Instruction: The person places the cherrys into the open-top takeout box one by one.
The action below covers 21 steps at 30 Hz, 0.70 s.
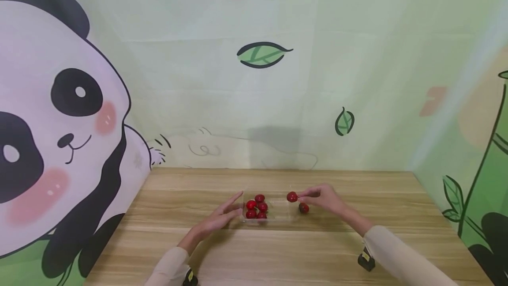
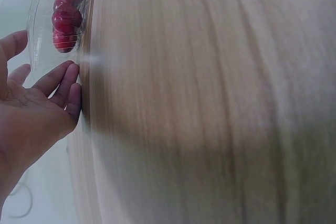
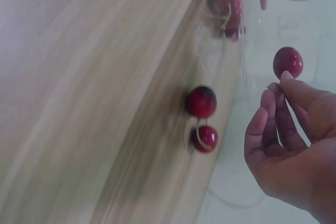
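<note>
We observe the right grip [image 1: 323, 197] with thumb and fingertips pinching one cherry [image 3: 287, 62] at its stem end; the fruit is round, smooth, glossy and dark red. The cherry sits directly beyond the fingertips, raised over the near end of a clear, thin-walled rectangular plastic container [image 1: 278, 209]. Near the right grip, just outside the container, we find two loose cherries [image 3: 201, 102] on the desk [image 1: 278, 253]; a pale, curved stem lies against one. The left grip [image 1: 218, 219] is spread, fingers extended at the container's opposite end; we cannot tell whether it makes contact. Beside its fingertips, inside the container, we see a cluster of shiny cherries [image 1: 262, 207]. Below both grips runs streaked, light-brown wood grain.
</note>
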### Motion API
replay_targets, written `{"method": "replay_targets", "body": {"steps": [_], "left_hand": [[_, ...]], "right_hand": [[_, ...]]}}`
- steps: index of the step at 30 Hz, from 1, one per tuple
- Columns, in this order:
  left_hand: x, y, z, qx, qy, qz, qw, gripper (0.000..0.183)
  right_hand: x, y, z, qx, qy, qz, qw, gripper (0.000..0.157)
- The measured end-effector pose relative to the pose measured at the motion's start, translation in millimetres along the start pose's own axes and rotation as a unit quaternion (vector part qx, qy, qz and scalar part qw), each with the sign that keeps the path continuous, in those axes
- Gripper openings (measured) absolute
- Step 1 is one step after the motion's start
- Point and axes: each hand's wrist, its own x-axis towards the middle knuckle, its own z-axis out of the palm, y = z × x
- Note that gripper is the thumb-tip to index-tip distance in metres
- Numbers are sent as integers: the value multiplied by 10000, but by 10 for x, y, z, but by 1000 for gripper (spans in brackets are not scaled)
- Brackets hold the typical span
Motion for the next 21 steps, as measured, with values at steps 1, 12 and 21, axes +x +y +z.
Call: {"method": "replay_targets", "body": {"steps": [1, 12, 21], "left_hand": [[0, 0, 1, 4, 4, -2, 10000, 67], [-15, 9, -9, -5, 22, 24, 10000, 66], [2, -6, 3, 11, 65, 7, 10000, 66]], "right_hand": [[16, -11, 33, 15, -15, -13, 10000, 20], [176, -73, 346, -214, -90, -424, 9988, 17], [220, -130, 467, -353, -267, -693, 9966, 12]]}}
